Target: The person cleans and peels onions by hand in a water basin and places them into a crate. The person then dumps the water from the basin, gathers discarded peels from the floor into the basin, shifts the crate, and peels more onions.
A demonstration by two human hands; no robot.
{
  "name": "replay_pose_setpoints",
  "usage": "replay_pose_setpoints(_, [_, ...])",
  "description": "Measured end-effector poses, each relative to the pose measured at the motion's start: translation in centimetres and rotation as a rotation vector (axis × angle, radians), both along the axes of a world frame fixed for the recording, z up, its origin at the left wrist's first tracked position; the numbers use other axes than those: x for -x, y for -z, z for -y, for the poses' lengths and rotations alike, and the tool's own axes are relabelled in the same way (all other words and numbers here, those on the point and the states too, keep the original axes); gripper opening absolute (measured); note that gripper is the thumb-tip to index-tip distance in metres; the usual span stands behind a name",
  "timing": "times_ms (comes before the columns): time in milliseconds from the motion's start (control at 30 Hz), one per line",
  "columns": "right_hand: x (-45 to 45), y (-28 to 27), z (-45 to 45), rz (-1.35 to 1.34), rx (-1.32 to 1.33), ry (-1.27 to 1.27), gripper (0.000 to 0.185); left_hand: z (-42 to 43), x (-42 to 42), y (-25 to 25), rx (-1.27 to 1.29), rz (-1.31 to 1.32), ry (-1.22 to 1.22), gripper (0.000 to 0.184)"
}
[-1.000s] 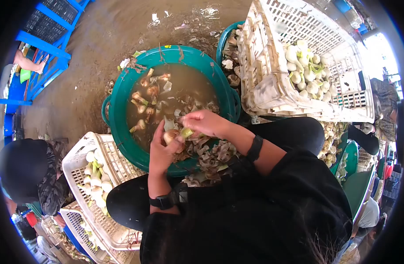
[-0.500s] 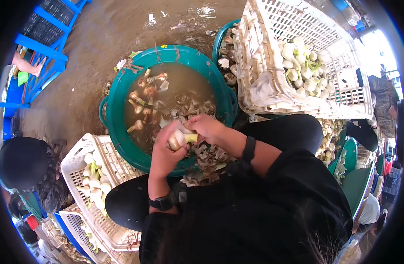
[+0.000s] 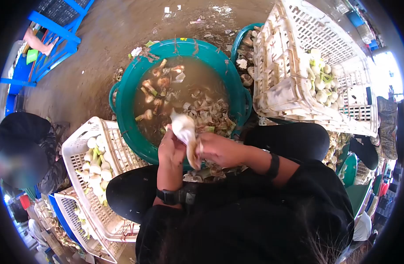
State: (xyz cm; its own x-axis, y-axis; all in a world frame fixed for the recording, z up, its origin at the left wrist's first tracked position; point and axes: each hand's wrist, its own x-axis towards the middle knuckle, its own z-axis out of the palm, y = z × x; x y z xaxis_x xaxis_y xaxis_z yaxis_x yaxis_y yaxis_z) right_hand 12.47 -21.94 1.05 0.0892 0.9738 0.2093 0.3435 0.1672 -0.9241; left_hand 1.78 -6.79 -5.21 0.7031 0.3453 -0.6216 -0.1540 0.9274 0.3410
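Observation:
A white garlic bulb (image 3: pixel 183 123) is held over the near part of a green tub (image 3: pixel 123 125), its stem end pointing down toward me. My left hand (image 3: pixel 170 152) is closed around its lower left side. From the right, my right hand (image 3: pixel 217 149) has its fingers closed at the stem and loose outer skin; motion blurs the fingertips. In the tub's brown water several unpeeled garlic bulbs (image 3: pixel 148 95) float at the left. Peeled-off garlic skins (image 3: pixel 208 112) are heaped at the right, partly behind my hands.
A white crate (image 3: pixel 277 83) of cleaned garlic stands at the upper right, beside a second green tub (image 3: pixel 240 43) of unpeeled bulbs. Another white crate (image 3: pixel 74 152) with garlic is at my left. Further left sits a person in a dark hat (image 3: pixel 22 132). Wet ground surrounds the tub.
The garlic has turned: its stem pointed right and now points down toward me. My right hand has moved down to the stem. The whole view has shifted slightly.

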Motion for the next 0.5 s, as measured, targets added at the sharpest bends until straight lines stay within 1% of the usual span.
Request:
replay_pose_setpoints(33, [0.0,-0.7,0.5,0.069,0.002,-0.089,0.01,-0.3,-0.2,-0.3,0.021,-0.066,-0.029,0.033])
replay_pose_setpoints(67, [-0.3,-1.9,1.2,-0.011,0.05,-0.093,0.01,-1.1,-0.4,0.4,0.003,-0.176,-0.143,0.036])
replay_pose_setpoints(100, [-0.9,-3.0,2.0,-0.265,0.134,0.073,0.011,-1.1,-1.2,-2.5,-0.013,-0.24,-0.165,0.035])
replay_pose_setpoints(133, [-1.6,-3.5,2.8,-0.516,0.218,0.239,0.012,-1.2,-0.8,-2.5,-0.03,-0.215,-0.16,0.032])
replay_pose_setpoints(167, [-2.8,-1.9,3.0,-1.052,-0.118,0.331,0.015,-1.4,-0.5,-2.5,-0.049,-0.188,-0.15,0.03])
replay_pose_setpoints(200, [-4.1,-2.7,2.7,-1.065,-0.272,0.348,0.022,-1.6,-0.4,-2.3,-0.05,-0.186,-0.154,0.03])
replay_pose_setpoints(233, [-5.3,-4.4,1.9,-1.079,-0.353,0.325,0.03,-1.6,-0.2,-2.0,0.019,-0.092,-0.181,0.027])
replay_pose_setpoints(267, [-6.3,-5.7,1.5,-1.22,-0.432,0.237,0.035,-1.8,0.0,-1.6,0.087,0.002,-0.206,0.024])
replay_pose_setpoints(300, [-6.5,-6.5,1.4,-1.308,-0.466,0.34,0.032,-2.5,0.2,-2.1,0.17,0.039,-0.214,0.023])
replay_pose_setpoints(367, [-7.2,-5.8,0.1,-0.823,-0.377,0.57,0.03,-3.1,1.2,-3.2,0.165,-0.031,-0.285,0.025])
replay_pose_setpoints(400, [-8.1,-2.9,0.2,0.027,-0.142,0.635,0.03,-3.5,1.1,-3.3,0.098,-0.105,-0.33,0.027])
replay_pose_setpoints(433, [-7.8,-2.4,-0.9,0.723,0.169,0.512,0.033,-3.3,1.0,-3.7,0.094,-0.108,-0.33,0.027])
replay_pose_setpoints(467, [-6.0,-1.0,-1.5,0.912,0.439,0.582,0.034,-2.8,0.7,-4.1,-0.035,-0.153,-0.393,0.027])
replay_pose_setpoints(500, [-4.9,0.4,-2.3,0.823,0.445,0.565,0.039,-2.3,0.2,-4.6,-0.163,-0.195,-0.45,0.028])
